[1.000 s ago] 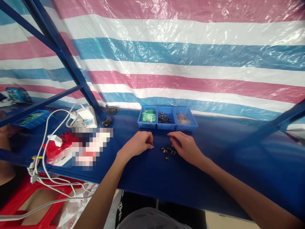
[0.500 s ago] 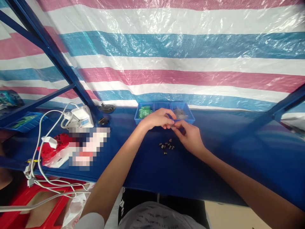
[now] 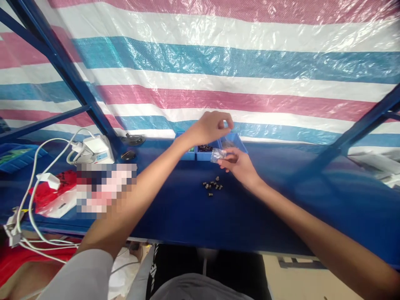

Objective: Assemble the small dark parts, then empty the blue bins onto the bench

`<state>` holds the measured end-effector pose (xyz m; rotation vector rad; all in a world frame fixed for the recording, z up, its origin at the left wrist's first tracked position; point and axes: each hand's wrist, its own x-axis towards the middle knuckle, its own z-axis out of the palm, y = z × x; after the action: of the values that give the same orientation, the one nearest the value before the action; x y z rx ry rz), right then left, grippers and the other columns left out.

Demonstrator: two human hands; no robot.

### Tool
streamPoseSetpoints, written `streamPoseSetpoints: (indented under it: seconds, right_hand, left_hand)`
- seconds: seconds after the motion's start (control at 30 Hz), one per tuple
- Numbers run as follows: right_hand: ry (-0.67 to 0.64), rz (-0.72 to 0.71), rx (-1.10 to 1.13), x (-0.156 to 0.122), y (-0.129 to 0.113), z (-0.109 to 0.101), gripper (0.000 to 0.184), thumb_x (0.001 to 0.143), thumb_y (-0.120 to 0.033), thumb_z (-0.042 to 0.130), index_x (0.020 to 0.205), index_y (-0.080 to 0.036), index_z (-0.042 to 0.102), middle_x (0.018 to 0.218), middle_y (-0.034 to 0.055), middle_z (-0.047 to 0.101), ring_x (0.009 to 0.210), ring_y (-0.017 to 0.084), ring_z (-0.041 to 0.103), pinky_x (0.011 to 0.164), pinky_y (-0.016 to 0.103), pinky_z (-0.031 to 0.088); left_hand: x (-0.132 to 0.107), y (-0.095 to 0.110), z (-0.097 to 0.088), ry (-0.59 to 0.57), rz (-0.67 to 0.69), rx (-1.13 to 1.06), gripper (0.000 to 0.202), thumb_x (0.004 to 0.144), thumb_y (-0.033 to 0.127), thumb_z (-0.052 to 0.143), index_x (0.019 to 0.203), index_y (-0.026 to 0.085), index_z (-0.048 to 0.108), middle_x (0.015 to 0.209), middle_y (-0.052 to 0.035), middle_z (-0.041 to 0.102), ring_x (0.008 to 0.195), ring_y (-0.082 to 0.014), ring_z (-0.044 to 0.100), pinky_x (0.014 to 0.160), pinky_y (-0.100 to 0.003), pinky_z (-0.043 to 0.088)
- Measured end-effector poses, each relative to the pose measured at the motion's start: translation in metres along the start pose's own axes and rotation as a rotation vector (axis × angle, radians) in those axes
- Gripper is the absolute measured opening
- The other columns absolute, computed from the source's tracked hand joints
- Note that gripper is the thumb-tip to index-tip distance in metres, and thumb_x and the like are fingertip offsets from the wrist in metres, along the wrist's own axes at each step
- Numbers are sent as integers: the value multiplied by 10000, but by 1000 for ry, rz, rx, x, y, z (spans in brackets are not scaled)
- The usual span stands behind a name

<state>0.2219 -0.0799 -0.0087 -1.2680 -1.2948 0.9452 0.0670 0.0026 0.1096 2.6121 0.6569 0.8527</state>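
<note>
My right hand [image 3: 236,164] pinches a small clear plastic bag [image 3: 216,156] at the front of the blue compartment tray [image 3: 203,156]. Raised over that tray is my left hand [image 3: 215,126], its fingers curled in toward the thumb; anything between their tips is too small to make out. Dark small parts [image 3: 205,148] lie in the middle compartment, and clear plastic bags [image 3: 229,144] in the right one. The left compartment is mostly hidden by my left forearm, with a bit of green showing. Several small screws [image 3: 213,184] lie loose on the table below my hands.
On the left of the blue table [image 3: 187,221] are a white power strip [image 3: 99,150] with looping cables, a black mouse [image 3: 128,155] and a red plastic bag [image 3: 54,191]. A second blue tray [image 3: 21,156] stands farther left. Striped sheeting [image 3: 218,58] hangs behind.
My hands, together at the clear bag before, are now apart. The left has risen over the tray; the right keeps the bag, now in plain sight. The view has shifted slightly.
</note>
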Motion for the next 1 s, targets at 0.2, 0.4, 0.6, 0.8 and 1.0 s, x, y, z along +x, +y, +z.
streamPoseSetpoints:
  seconds: [0.2, 0.4, 0.6, 0.8, 1.0]
  right_hand:
    - [-93, -60, 93, -4, -8, 12, 570, 707, -439, 866, 1115, -249, 518, 714, -28, 685, 660, 181, 662, 588, 285, 509]
    - [-85, -71, 92, -10, -6, 15, 431, 750, -463, 830, 1029, -227, 601, 769, 11, 713, 756, 208, 694, 603, 288, 508]
    - [-121, -116, -50, -13, -7, 11, 367, 831, -508, 757, 1040, -210, 707, 956, 63, 764, 898, 241, 704, 653, 313, 522]
    - [-99, -316, -287, -15, -1, 11, 236, 931, -443, 661, 900, -218, 726, 899, 38, 738, 820, 212, 669, 682, 318, 489]
    - [-66, -431, -304, -19, -4, 13, 240, 943, -413, 638, 850, -206, 715, 910, 55, 693, 793, 204, 637, 602, 299, 472]
  left_hand:
    - [-66, -9, -6, -83, 8, 88, 269, 821, 250, 695, 1075, 187, 633, 840, 1, 594, 727, -138, 542, 659, -262, 404]
    - [-107, -19, 22, -61, -8, 190, 355, 886, 321, 706, 1196, 206, 578, 1168, -72, 582, 882, -177, 594, 754, -293, 483]
    - [-122, -37, 45, 92, 34, 179, 247, 1058, 356, 472, 1114, 203, 657, 1077, -64, 623, 874, -153, 626, 757, -268, 496]
    - [-122, -31, 47, 222, 53, 151, 222, 1055, 308, 495, 1048, 180, 677, 976, -51, 623, 845, -142, 603, 765, -268, 487]
    - [-122, -25, 57, 298, 70, 81, 229, 1029, 253, 529, 1241, 205, 600, 1071, -55, 592, 829, -123, 611, 727, -250, 528]
